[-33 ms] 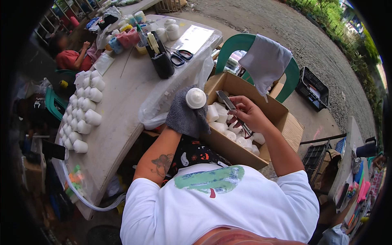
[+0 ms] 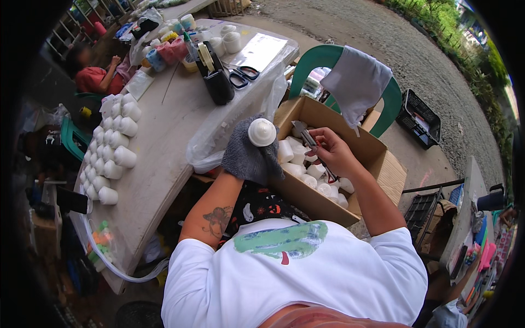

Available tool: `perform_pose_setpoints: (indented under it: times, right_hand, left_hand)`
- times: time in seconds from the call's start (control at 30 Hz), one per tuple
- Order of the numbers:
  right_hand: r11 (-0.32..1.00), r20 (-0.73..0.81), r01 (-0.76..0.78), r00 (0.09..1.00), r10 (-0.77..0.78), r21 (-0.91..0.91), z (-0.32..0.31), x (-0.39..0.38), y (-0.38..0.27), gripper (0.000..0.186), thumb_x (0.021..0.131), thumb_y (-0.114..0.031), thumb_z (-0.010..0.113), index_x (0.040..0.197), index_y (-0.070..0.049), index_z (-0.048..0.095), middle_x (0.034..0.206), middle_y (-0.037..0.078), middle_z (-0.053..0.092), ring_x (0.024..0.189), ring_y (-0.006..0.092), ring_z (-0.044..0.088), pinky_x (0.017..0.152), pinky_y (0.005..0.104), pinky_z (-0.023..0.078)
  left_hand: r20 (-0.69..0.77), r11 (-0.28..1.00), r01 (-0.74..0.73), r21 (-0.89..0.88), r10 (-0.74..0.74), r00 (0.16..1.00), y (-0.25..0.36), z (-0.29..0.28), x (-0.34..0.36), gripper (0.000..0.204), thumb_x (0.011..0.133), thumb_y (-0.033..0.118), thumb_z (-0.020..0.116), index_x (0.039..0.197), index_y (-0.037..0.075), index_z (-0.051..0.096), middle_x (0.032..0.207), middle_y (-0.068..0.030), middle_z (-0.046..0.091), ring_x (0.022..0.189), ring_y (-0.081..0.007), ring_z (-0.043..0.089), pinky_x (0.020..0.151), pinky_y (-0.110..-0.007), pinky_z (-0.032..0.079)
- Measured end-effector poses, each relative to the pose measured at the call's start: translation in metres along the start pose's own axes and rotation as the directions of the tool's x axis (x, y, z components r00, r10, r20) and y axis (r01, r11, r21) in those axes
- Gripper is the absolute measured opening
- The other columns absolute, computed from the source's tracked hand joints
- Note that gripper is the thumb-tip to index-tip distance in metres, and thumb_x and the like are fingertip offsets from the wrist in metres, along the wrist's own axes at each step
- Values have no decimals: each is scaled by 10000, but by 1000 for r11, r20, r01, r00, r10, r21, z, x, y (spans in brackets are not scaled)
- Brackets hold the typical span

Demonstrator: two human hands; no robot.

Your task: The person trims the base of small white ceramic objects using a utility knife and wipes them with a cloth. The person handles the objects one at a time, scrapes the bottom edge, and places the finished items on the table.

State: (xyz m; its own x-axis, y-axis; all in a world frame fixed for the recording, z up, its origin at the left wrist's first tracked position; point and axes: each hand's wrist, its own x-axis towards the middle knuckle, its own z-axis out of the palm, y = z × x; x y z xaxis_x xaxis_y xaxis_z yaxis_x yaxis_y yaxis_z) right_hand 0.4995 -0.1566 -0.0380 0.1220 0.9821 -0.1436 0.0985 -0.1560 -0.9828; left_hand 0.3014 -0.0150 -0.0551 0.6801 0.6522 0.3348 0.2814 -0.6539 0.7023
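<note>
A dark grey cloth (image 2: 244,156) wraps my left hand (image 2: 240,164), hiding its fingers. Held in the cloth is a small white round piece (image 2: 262,132) with a stepped, knob-like top. My right hand (image 2: 331,148) is just to its right, closed round a utility knife (image 2: 304,133). The knife's metal end points up and left, toward the white piece but apart from it; a red part shows below the fingers. Under my right hand stands an open cardboard box (image 2: 306,202) holding several white cup-shaped pieces (image 2: 324,189).
On the table (image 2: 158,131) to the left stand rows of white cup-shaped pieces (image 2: 117,139). A black holder (image 2: 217,87), scissors (image 2: 243,76) and coloured rolls (image 2: 170,52) lie farther back. A green chair (image 2: 314,54) with a white cloth (image 2: 358,82) stands behind the box. A person (image 2: 98,76) sits far left.
My right hand has tilted slightly, and less of the knife shows below its fingers. The left hand and the white piece stay almost in place.
</note>
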Motion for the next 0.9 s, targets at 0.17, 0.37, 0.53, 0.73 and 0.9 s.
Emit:
perform_pose_setpoints:
  times: [0.17, 0.37, 0.53, 0.73, 0.9]
  right_hand:
    - [759, -48, 357, 890, -453, -544, 47, 6, 35, 275, 903, 9, 542, 1171, -50, 538, 1056, 135, 591, 946, 249, 617, 809, 336, 508]
    - [875, -137, -173, 983, 124, -453, 18, 0, -6, 322, 970, -198, 525, 1279, -110, 520, 979, 160, 668, 837, 308, 641, 777, 363, 492]
    - [935, -36, 122, 989, -142, -334, 33, 9, -44, 248, 955, -85, 529, 1200, -62, 509, 1066, 128, 670, 872, 254, 647, 787, 358, 495]
    - [961, 26, 199, 980, -198, -193, 63, 25, -45, 235, 978, -86, 488, 1207, -77, 435, 1083, 107, 641, 852, 189, 624, 742, 324, 504]
    - [918, 47, 222, 975, -219, -330, 61, 29, -43, 171, 957, -97, 530, 1124, -66, 515, 985, 152, 651, 865, 236, 645, 752, 354, 505]
  left_hand:
    - [48, 931, -98, 353, 87, 995, 26, -14, -2, 205, 755, 235, 684, 807, 55, 602, 786, -134, 619, 789, -319, 623, 762, -388, 499]
    - [-41, 982, -18, 190, 26, 999, 1, -18, -7, 207, 773, 284, 646, 792, 89, 578, 771, -93, 608, 791, -262, 612, 759, -358, 492]
    - [-16, 986, -18, 163, 21, 1000, -1, -23, -8, 258, 705, 236, 722, 823, 75, 558, 788, -108, 606, 773, -292, 596, 757, -386, 474]
    - [-139, 929, -193, 317, 247, 959, -1, -40, -12, 321, 667, 180, 771, 870, 52, 558, 822, -136, 613, 790, -326, 587, 755, -417, 458]
    - [-207, 844, 100, -527, -241, 948, -3, -31, -13, 297, 654, 140, 771, 857, 38, 581, 842, -149, 614, 793, -340, 569, 747, -424, 442]
